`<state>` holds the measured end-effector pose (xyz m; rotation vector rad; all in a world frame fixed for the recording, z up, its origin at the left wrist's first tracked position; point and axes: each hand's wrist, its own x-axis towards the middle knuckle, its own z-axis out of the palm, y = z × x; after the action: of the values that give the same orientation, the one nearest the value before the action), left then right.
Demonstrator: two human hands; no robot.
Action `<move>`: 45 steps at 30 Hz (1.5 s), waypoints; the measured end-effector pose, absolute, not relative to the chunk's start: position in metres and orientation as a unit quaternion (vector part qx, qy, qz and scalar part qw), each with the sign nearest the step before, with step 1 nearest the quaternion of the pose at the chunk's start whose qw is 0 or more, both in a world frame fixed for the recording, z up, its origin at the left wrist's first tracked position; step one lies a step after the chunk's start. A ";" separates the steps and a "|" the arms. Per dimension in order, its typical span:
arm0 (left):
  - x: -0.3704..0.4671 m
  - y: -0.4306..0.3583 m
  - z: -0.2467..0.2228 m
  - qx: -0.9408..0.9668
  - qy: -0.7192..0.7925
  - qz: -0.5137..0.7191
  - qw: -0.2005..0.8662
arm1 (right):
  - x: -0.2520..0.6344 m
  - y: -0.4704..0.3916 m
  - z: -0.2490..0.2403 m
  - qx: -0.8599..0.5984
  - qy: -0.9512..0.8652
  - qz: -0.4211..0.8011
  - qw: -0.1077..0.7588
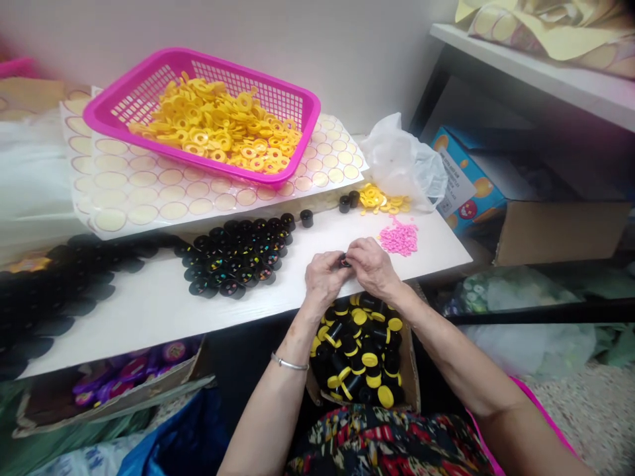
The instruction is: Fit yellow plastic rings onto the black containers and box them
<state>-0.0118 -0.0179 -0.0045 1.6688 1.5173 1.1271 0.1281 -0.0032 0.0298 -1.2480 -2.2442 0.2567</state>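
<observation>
My left hand [325, 274] is closed round a small black pot [344, 261] just above the front of the white table. From the other side, the fingers of my right hand [372, 264] pinch at the same pot's top; whether they hold a small piece too is hidden. To the right of my hands lies a pile of tiny pink pieces [399, 238]. Behind it are yellow ring-shaped pieces [380, 199], with two black pots [349, 201] beside them. A cluster of black pots [238, 254] with colourful bits inside stands to my left.
A pink basket [302, 149] of yellow rings sits on sticker sheets [114, 198] at the back. Below my hands is a carton [411, 370] of black pots with yellow lids. More black pots [59, 291] crowd the left end. A blue box [464, 175] stands right.
</observation>
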 end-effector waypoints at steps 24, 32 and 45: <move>-0.019 -0.017 -0.011 0.638 0.556 0.447 0.289 | 0.150 0.125 0.030 -0.641 -0.741 -0.051 0.194; -0.017 -0.016 -0.013 0.633 0.552 0.458 0.293 | 0.170 0.101 0.027 -0.632 -0.679 0.062 0.368; -0.023 -0.024 0.003 0.505 0.490 0.586 0.402 | 0.143 0.030 0.064 -0.530 -0.528 0.517 0.416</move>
<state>-0.0225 -0.0242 0.0035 1.2776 1.2383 1.4802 0.1430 0.0300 0.0642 -1.3300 -1.3260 1.2979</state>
